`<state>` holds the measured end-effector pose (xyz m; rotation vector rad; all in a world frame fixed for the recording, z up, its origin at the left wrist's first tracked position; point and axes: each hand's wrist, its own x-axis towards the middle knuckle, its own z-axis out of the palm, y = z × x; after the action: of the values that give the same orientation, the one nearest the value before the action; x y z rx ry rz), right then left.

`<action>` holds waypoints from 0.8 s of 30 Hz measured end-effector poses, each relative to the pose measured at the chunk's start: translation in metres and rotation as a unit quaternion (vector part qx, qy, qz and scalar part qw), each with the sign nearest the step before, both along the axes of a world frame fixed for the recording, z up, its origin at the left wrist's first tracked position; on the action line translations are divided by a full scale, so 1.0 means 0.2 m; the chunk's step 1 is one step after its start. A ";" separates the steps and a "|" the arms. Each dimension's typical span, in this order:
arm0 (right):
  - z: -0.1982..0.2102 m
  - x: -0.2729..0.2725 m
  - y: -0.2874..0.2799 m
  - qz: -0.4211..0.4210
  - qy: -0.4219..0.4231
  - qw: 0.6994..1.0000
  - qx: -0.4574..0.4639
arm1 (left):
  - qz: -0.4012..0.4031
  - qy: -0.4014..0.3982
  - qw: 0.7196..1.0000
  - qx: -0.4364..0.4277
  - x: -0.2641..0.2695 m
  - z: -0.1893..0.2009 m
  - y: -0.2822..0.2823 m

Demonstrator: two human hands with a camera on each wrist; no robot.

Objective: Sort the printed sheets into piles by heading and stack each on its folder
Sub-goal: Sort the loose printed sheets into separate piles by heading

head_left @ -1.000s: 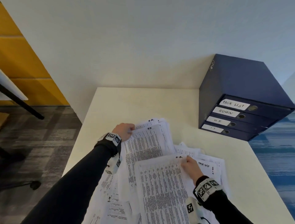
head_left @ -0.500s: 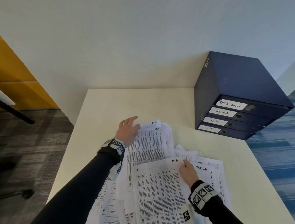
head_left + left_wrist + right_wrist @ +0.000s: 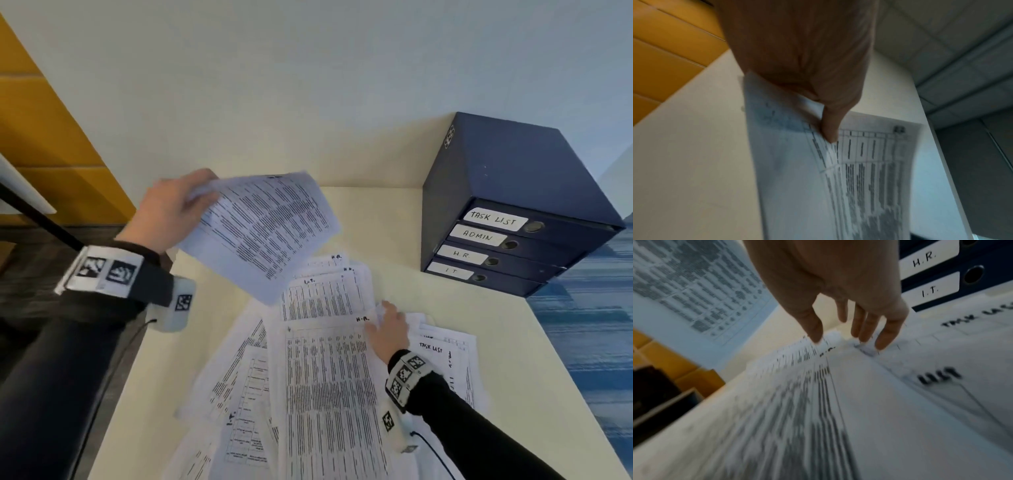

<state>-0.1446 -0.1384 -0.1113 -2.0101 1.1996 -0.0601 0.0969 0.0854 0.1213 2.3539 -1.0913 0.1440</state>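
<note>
At a cream table (image 3: 394, 219) set against a pale wall, a person sorting printed sheets has just lifted one page clear of the heap. Half a second earlier the left hand (image 3: 171, 212) lay flat on the top sheet at the pile's far edge; now it holds that lifted sheet (image 3: 263, 233) in the air above the table's left side, thumb and fingers pinched on its upper corner, the page curling below. Its heading is blurred in both views and cannot be read, so the pile it belongs to is not yet plain.

The four dark blue folders (image 3: 513, 246) stay stacked at the table's far right corner, spines labelled TASK LIST, ADMIN, H.R. and I.T. None is laid out to receive a pile, which suggests the sorting is only beginning.

The loose sheets (image 3: 329, 377) still lie fanned and overlapping across the table's near half, with an H.R. page uppermost and pages headed I.T. and TASK LIST partly covered.

The right hand (image 3: 388, 329) has barely moved: straight fingers press the H.R. page's top right corner, gripping nothing.
</note>
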 end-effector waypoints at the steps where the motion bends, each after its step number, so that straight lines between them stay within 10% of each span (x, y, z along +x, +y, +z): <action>1: 0.04 0.01 -0.02 -0.021 -0.042 0.999 -0.015 | 0.010 0.034 0.999 -0.009 0.02 0.04 0.01; 6: 0.39 0.05 -0.09 -0.018 -0.314 0.944 0.103 | -0.044 0.164 0.979 0.111 0.05 -0.02 -0.03; 11: 0.37 -0.02 0.00 0.151 -0.193 0.959 0.146 | -0.112 0.247 0.925 0.266 -0.08 -0.45 -0.23; 24: -0.13 -0.28 0.10 -0.008 -0.061 0.988 0.141 | 0.022 0.261 0.952 0.161 -0.49 -1.17 -0.15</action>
<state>-0.2002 -0.1194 -0.1373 -1.7255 1.0814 -0.0200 -0.0004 0.0552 -0.1128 2.4797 -0.8430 -0.6531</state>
